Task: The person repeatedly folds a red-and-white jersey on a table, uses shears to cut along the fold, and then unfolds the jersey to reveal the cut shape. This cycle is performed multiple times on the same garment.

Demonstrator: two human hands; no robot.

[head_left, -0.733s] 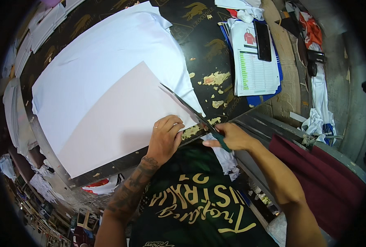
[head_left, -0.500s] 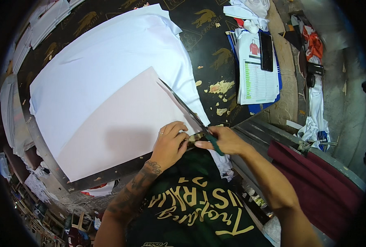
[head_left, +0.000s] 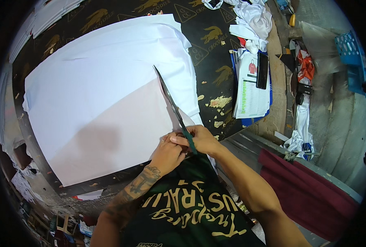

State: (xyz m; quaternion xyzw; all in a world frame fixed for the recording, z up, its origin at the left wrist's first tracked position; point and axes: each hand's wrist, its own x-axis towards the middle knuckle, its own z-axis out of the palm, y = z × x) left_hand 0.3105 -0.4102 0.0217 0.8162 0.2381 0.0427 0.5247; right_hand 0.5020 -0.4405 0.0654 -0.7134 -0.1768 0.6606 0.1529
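Note:
A large white fabric piece (head_left: 88, 57) lies on the dark table, its right side rumpled. Over its near part is a flat pale pink sheet (head_left: 121, 119) with a curved far edge; I cannot tell whether it is paper or cloth. My right hand (head_left: 201, 139) grips the green handles of long scissors (head_left: 169, 98). The dark blades look closed or nearly so and lie along the sheet's right edge, pointing away from me. My left hand (head_left: 168, 151) is at the sheet's near right corner, fingers curled and touching my right thumb; what they hold is hidden.
Right of the fabric lie printed papers (head_left: 249, 96) on a blue folder, with a black phone (head_left: 262, 72) on top. Crumpled white cloth (head_left: 253, 22) sits behind them. Maroon fabric (head_left: 304, 193) hangs at the near right. The table top (head_left: 218, 86) has worn patches.
My right hand and the scissors handles have moved left, up against my left hand. The blades now stand steeper along the sheet's edge. The whole view has shifted slightly.

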